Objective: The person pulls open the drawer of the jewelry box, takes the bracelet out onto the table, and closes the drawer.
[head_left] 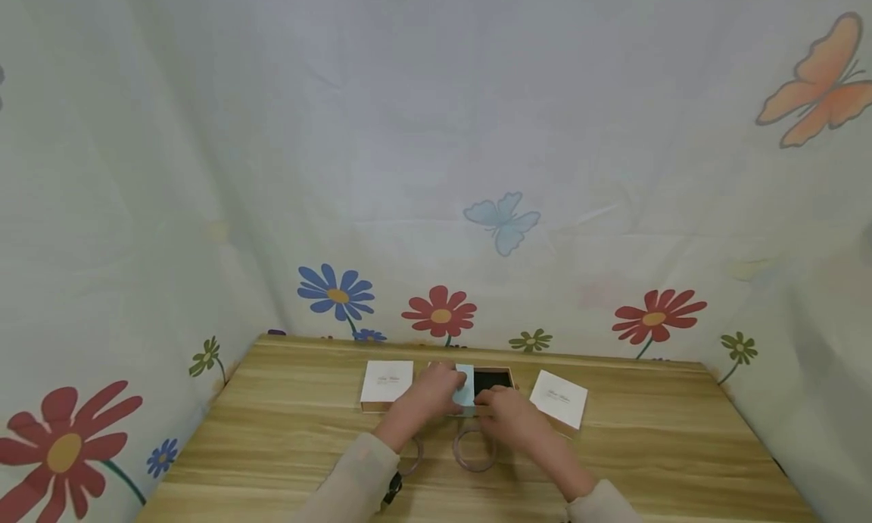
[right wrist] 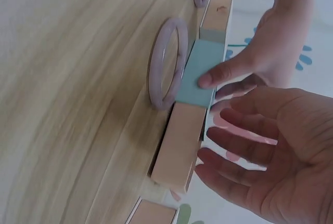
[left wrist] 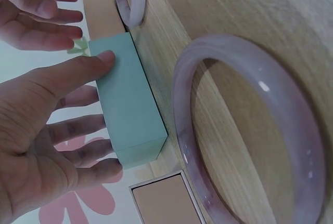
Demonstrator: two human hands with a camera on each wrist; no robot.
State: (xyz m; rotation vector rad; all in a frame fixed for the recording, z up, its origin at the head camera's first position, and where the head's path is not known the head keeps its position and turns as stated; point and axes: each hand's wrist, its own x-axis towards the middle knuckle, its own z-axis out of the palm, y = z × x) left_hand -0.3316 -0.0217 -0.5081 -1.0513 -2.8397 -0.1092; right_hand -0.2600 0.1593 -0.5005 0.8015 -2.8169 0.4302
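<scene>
A light blue box sleeve point(left wrist: 130, 96) stands in the middle of the table, with a peach drawer point(right wrist: 179, 143) sticking out of its right side. Dark lining point(head_left: 490, 379) shows inside the drawer from above. My left hand point(head_left: 436, 387) pinches the sleeve, thumb on the near face and fingers behind. Beside the drawer is my right hand point(right wrist: 281, 151), its fingers loosely bent and spread around the far edge without gripping. In front of the box, a pale lilac bangle point(head_left: 458, 456) lies close to the sleeve. Another bangle point(head_left: 420, 456) is partly hidden by my left forearm.
One white-lidded box point(head_left: 387, 379) sits left of the blue one, and a second white-lidded box point(head_left: 560, 396) sits at an angle on the right. Behind the wooden table point(head_left: 654, 432) hangs a curtain point(head_left: 409, 167) printed with flowers and butterflies.
</scene>
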